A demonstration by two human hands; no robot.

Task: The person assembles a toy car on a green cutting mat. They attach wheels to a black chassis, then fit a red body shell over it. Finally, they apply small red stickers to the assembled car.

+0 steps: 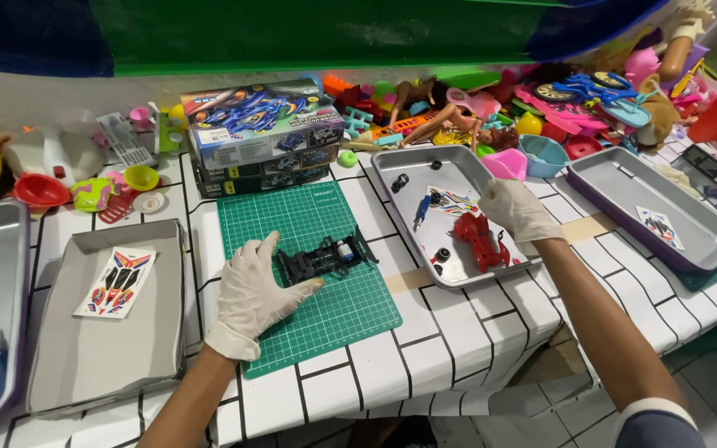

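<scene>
Black plastic toy car chassis [323,256] sits on the green gridded cutting mat [309,274], pretty much mid-mat. The person's left hand [252,290], in a white glove, lies flat and spread wide on the mat, with its fingertips touching the chassis's left end, not really gripping anything. The right hand [514,207], gloved too, is over the silver metal tray [450,216] just right of the mat, fingers curled loosely, right beside the red plastic car body shell [480,241]; can't tell if it's actually touching it. Same tray has a blue screwdriver [421,211], a sticker sheet [455,202] and a few small black wheels [399,182]. Behind the mat is a stack of model kit boxes [263,137], left of it a grey cardboard box lid [105,319] holding another sticker sheet [116,282], and a heap of colourful plastic toys [541,108] along the back.
</scene>
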